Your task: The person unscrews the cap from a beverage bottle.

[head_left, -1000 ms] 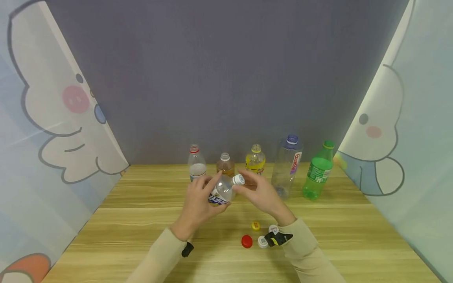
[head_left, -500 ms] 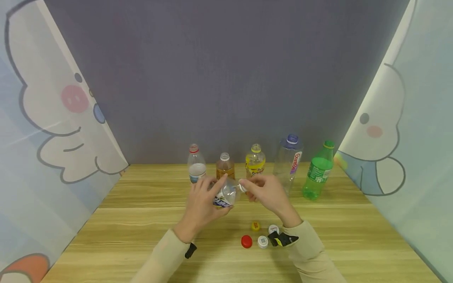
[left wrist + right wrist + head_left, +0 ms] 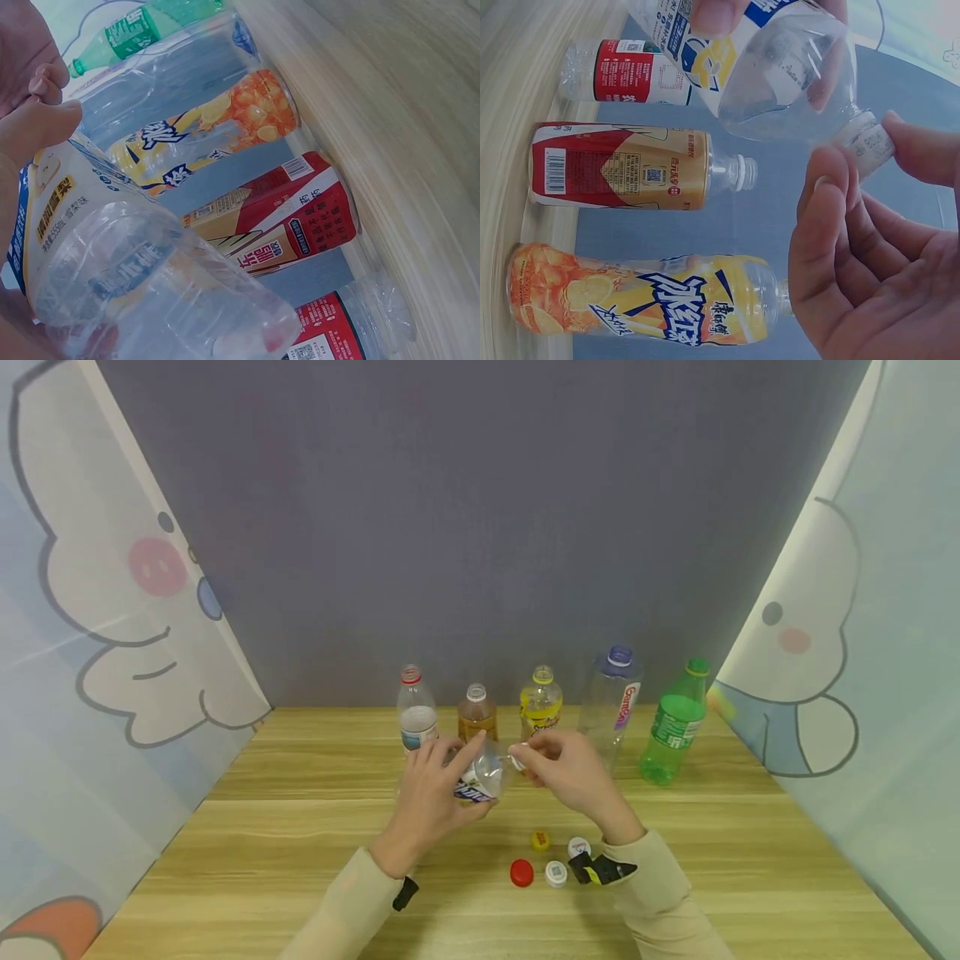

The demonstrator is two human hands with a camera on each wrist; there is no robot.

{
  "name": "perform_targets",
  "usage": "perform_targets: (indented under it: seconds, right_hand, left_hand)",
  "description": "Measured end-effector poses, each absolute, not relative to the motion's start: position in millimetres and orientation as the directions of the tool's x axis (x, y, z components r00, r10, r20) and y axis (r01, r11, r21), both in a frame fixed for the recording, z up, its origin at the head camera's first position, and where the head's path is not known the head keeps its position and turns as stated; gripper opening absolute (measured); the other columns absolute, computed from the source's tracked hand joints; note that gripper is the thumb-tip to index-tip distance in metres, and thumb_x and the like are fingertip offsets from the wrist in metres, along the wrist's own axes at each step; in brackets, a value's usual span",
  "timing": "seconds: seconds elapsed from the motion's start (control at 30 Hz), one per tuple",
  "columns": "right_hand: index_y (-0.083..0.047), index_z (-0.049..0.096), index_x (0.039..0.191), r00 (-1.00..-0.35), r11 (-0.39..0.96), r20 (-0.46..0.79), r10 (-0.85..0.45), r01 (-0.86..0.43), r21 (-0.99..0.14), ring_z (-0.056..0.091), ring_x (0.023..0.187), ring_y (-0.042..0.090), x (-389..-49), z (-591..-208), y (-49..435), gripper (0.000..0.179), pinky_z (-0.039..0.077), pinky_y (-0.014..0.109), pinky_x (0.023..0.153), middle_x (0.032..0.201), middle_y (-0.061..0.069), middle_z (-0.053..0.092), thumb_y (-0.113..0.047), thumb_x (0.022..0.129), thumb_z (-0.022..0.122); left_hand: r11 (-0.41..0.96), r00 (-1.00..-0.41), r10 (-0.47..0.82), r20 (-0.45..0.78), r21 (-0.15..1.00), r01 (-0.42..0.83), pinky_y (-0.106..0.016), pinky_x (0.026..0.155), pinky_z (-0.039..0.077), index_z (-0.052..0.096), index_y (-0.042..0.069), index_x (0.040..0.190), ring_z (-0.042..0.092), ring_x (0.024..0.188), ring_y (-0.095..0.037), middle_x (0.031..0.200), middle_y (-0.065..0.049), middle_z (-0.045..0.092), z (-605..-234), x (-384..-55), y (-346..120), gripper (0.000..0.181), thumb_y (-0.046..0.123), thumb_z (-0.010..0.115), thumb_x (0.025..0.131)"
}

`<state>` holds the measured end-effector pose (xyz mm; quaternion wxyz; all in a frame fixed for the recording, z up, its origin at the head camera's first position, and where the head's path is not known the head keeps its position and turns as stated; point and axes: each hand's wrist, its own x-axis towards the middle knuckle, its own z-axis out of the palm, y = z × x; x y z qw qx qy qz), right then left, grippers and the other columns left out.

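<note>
A clear plastic bottle [image 3: 489,770] with a white and blue label hangs tilted above the table, its neck pointing right. My left hand [image 3: 429,797] grips it round the label, thumb on the near side. At the bottle's mouth is a white cap [image 3: 870,150], which my right hand [image 3: 570,774] pinches between thumb and fingers. The right wrist view shows the cap sitting on the neck; how tight it is I cannot tell. Below the hands lie a red cap [image 3: 522,872], a yellow cap [image 3: 541,840] and two white caps [image 3: 556,874] on the wooden table [image 3: 285,827].
Behind the hands stands a row of bottles: a red-ringed one [image 3: 417,714], a brown-and-red one [image 3: 477,714], a yellow-labelled one [image 3: 542,706], a tall clear one [image 3: 611,702] and a green one [image 3: 675,722]. A grey panel [image 3: 480,527] rises at the back.
The right hand's fingers, spread around the cap a second ago, have come together on it. The bottle has tipped further to the right. Over the last half second, little has moved.
</note>
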<state>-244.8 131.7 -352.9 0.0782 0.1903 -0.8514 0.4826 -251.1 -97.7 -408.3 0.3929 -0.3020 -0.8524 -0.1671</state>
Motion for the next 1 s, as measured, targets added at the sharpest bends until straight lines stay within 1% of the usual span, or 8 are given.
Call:
perform_targets:
  seconds: [0.13, 0.23, 0.4, 0.6, 0.67, 0.8, 0.9, 1.0]
  right_hand:
    - [-0.004, 0.073, 0.096, -0.91, 0.461, 0.324, -0.257, -0.41, -0.787, 0.067, 0.069, 0.029, -243.9, -352.8, 130.8, 0.027, 0.054, 0.031, 0.059, 0.075, 0.008, 0.069, -0.031, 0.097, 0.071]
    - [-0.005, 0.073, 0.097, -0.905, 0.472, 0.338, -0.258, -0.423, -0.773, 0.065, 0.067, 0.025, -243.4, -352.5, 131.0, 0.026, 0.053, 0.031, 0.058, 0.073, 0.003, 0.068, -0.03, 0.097, 0.07]
    - [-0.007, 0.073, 0.098, -0.899, 0.51, 0.359, -0.252, -0.439, -0.74, 0.061, 0.066, 0.015, -241.8, -351.2, 131.3, 0.024, 0.051, 0.032, 0.06, 0.074, 0.0, 0.067, -0.031, 0.097, 0.07]
    - [-0.007, 0.072, 0.1, -0.897, 0.53, 0.364, -0.252, -0.443, -0.723, 0.062, 0.072, 0.012, -239.9, -351.7, 130.6, 0.021, 0.052, 0.032, 0.063, 0.081, -0.002, 0.068, -0.028, 0.097, 0.071]
    - [-0.007, 0.071, 0.1, -0.889, 0.53, 0.374, -0.265, -0.459, -0.714, 0.062, 0.073, 0.012, -239.7, -352.3, 130.9, 0.021, 0.052, 0.031, 0.063, 0.083, -0.002, 0.069, -0.027, 0.097, 0.071]
    - [-0.007, 0.07, 0.105, -0.859, 0.52, 0.408, -0.311, -0.513, -0.683, 0.063, 0.078, 0.012, -240.4, -352.5, 132.1, 0.017, 0.054, 0.032, 0.069, 0.09, -0.002, 0.07, -0.02, 0.094, 0.074]
    - [-0.008, 0.069, 0.109, -0.836, 0.512, 0.427, -0.346, -0.549, -0.661, 0.063, 0.082, 0.012, -241.2, -352.2, 133.4, 0.021, 0.055, 0.032, 0.074, 0.095, -0.002, 0.069, -0.012, 0.091, 0.076]
    - [-0.006, 0.068, 0.113, -0.824, 0.5, 0.432, -0.366, -0.566, -0.656, 0.063, 0.084, 0.013, -241.5, -352.2, 135.2, 0.024, 0.055, 0.031, 0.075, 0.098, -0.001, 0.068, -0.008, 0.09, 0.076]
  left_hand:
    - [0.764, -0.502, 0.383, 0.776, 0.04, 0.644, -0.044, 0.078, 0.044, 0.058, 0.019, 0.142, 0.056, 0.099, -0.03, 0.111, -0.009, 0.059, -409.0, -250.7, -98.7, 0.094, 0.045, 0.097, 0.059]
    - [0.764, -0.499, 0.384, 0.777, 0.036, 0.644, -0.044, 0.077, 0.043, 0.059, 0.02, 0.141, 0.056, 0.099, -0.03, 0.111, -0.009, 0.06, -409.4, -251.7, -99.0, 0.093, 0.046, 0.096, 0.06]
    - [0.758, -0.479, 0.387, 0.788, 0.024, 0.652, -0.044, 0.077, 0.043, 0.061, 0.019, 0.139, 0.057, 0.1, -0.031, 0.111, -0.01, 0.061, -408.3, -253.1, -98.9, 0.092, 0.047, 0.096, 0.059]
    - [0.757, -0.469, 0.389, 0.793, 0.015, 0.653, -0.044, 0.075, 0.042, 0.063, 0.018, 0.137, 0.056, 0.099, -0.032, 0.111, -0.01, 0.062, -408.4, -253.8, -99.9, 0.093, 0.046, 0.098, 0.056]
    - [0.757, -0.47, 0.389, 0.792, 0.016, 0.654, -0.044, 0.075, 0.042, 0.063, 0.018, 0.137, 0.056, 0.099, -0.032, 0.111, -0.01, 0.062, -408.0, -253.4, -100.3, 0.093, 0.045, 0.098, 0.056]
    - [0.756, -0.485, 0.392, 0.782, 0.027, 0.654, -0.044, 0.075, 0.043, 0.061, 0.019, 0.139, 0.056, 0.101, -0.03, 0.112, -0.009, 0.062, -407.2, -251.9, -101.3, 0.092, 0.046, 0.097, 0.058]
    - [0.757, -0.502, 0.392, 0.771, 0.04, 0.652, -0.043, 0.075, 0.043, 0.06, 0.02, 0.141, 0.056, 0.102, -0.029, 0.113, -0.009, 0.062, -407.1, -251.1, -102.0, 0.092, 0.046, 0.096, 0.06]
    - [0.757, -0.513, 0.388, 0.766, 0.053, 0.652, -0.044, 0.076, 0.043, 0.059, 0.02, 0.142, 0.055, 0.102, -0.029, 0.114, -0.01, 0.062, -407.7, -251.7, -102.1, 0.093, 0.046, 0.096, 0.061]
